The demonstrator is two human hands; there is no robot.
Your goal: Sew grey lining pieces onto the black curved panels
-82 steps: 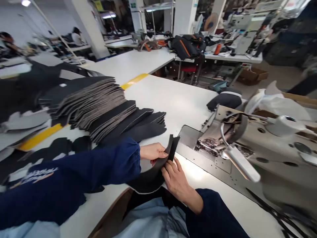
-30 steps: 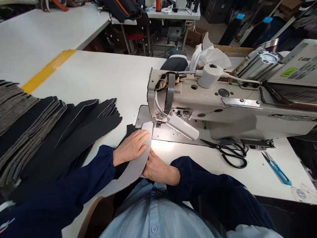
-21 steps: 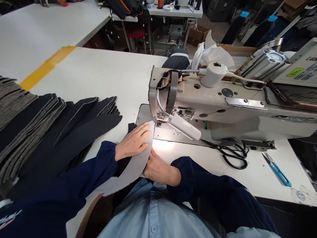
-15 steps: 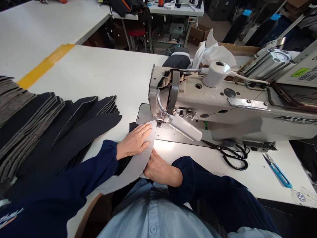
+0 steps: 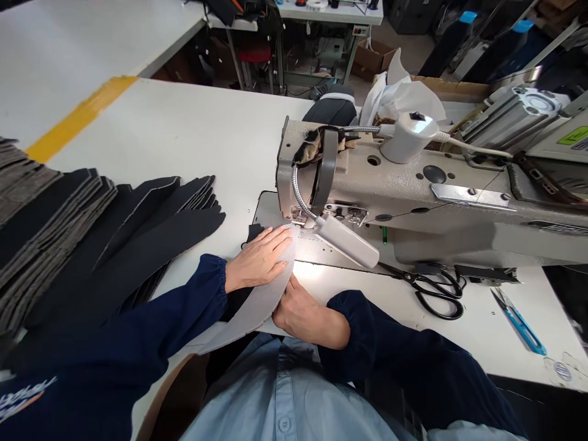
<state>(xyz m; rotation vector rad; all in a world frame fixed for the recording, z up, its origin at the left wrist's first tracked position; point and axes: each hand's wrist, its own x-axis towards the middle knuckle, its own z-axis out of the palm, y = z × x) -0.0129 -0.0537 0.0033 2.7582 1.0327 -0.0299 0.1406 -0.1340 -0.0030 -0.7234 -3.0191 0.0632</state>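
Note:
A curved grey mesh fabric piece (image 5: 250, 313) lies with its far tip at the presser foot of the sewing machine (image 5: 367, 162), and its near end hangs toward my lap. My left hand (image 5: 263, 257) rests flat on top of it, fingers stretched out and pointing at the needle area. Dark material shows under the fabric beside that hand. At the fabric's right edge, my right hand (image 5: 305, 313) grips with curled fingers, its thumb side near the edge; the fingertips are partly hidden. A lamp head (image 5: 348, 241) on a flexible neck lights the spot.
Stacks of dark cut pieces (image 5: 151, 245) spread over the table at left. To the right lie black scissors (image 5: 438, 294), blue thread snips (image 5: 521, 321) and a small green object (image 5: 384, 234). A yellow tape strip (image 5: 82, 116) crosses the tabletop. White bags (image 5: 404, 98) stand behind the machine.
Both hands and the grey fabric have shifted slightly right, toward the presser foot. The view has also moved a little.

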